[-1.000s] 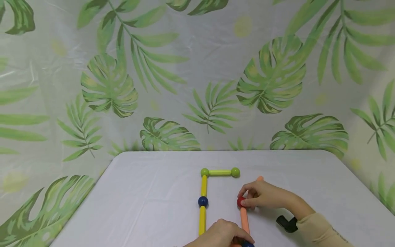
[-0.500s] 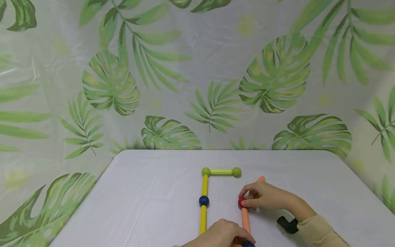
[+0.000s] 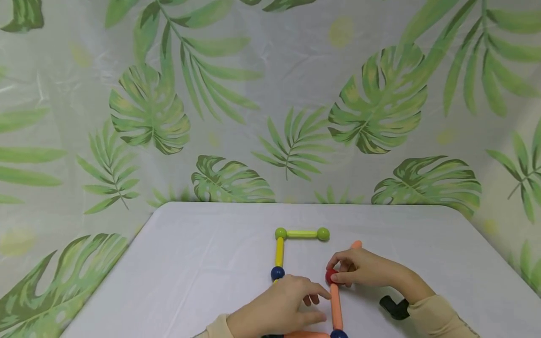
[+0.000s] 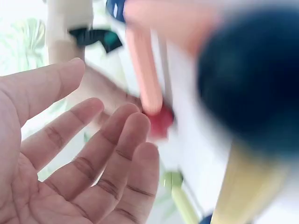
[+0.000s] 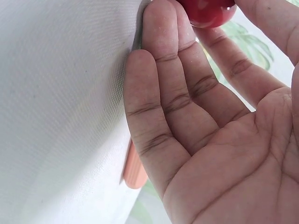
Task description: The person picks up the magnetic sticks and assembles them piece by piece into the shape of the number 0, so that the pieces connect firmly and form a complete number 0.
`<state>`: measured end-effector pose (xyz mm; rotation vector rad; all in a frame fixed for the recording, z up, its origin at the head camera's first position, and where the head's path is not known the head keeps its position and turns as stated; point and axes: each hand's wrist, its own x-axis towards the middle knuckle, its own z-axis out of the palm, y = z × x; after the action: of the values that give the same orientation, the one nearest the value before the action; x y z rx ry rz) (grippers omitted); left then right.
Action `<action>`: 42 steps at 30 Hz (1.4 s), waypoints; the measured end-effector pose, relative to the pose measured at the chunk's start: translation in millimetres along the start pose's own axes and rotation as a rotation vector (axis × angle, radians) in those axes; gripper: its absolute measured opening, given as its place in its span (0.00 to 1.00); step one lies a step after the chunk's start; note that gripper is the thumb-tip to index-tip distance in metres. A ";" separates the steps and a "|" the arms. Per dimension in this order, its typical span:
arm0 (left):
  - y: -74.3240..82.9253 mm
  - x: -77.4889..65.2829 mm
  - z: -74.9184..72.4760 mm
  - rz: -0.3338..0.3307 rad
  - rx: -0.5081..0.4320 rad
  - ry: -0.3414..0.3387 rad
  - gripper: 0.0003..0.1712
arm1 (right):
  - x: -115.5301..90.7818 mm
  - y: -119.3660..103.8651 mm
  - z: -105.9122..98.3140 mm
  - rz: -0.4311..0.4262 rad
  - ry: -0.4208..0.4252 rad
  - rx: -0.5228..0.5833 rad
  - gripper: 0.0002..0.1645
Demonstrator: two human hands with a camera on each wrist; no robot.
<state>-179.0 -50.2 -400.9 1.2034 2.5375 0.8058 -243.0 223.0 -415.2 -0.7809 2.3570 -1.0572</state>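
Observation:
In the head view my right hand (image 3: pixel 369 268) pinches a red ball (image 3: pixel 330 276) between thumb and fingers. A salmon rod (image 3: pixel 336 307) runs from that ball toward a dark blue ball (image 3: pixel 338 334) at the lower edge. My left hand (image 3: pixel 285 305) hovers left of this rod, fingers loosely spread and holding nothing; the left wrist view confirms a bare palm (image 4: pixel 60 191). Another salmon rod (image 3: pixel 306 335) lies below the left hand, partly cut off. Behind the right hand the tip of a further salmon rod (image 3: pixel 357 244) shows; the hand hides the rest.
Left of the red ball, a yellow rod (image 3: pixel 280 252) joins a blue ball (image 3: pixel 277 272) to a green ball (image 3: pixel 281 233). A light green rod (image 3: pixel 302 234) links that to a second green ball (image 3: pixel 323 234). All lie on a white-covered table (image 3: pixel 203 263) before a leaf-print backdrop.
My left hand has left the lower blue ball, moving up and slightly left with its fingers spread, now covering part of the lower yellow rod. The right hand keeps its pinch on the red ball.

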 end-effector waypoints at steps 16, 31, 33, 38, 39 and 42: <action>-67.8 22.2 -66.6 -0.136 0.089 0.349 0.14 | -12.5 0.8 -29.0 -0.002 0.236 -0.265 0.13; -112.8 49.0 -75.9 -0.295 0.083 0.405 0.17 | -10.6 18.7 -40.3 0.018 0.340 -0.465 0.17; -116.6 51.7 -74.6 -0.311 0.070 0.397 0.18 | -9.8 20.3 -40.4 0.018 0.334 -0.486 0.18; -125.5 56.7 -69.3 -0.362 0.008 0.358 0.20 | -8.7 22.5 -38.0 0.026 0.327 -0.515 0.17; -127.1 57.5 -68.2 -0.372 -0.007 0.350 0.20 | -8.7 22.4 -37.5 0.031 0.328 -0.513 0.17; -131.2 59.4 -65.9 -0.387 -0.046 0.337 0.21 | -8.3 22.3 -37.6 0.038 0.329 -0.518 0.15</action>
<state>-329.1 -97.4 -418.3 0.5642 2.8627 1.0277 -266.0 260.5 -408.1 -0.7730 2.9732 -0.5907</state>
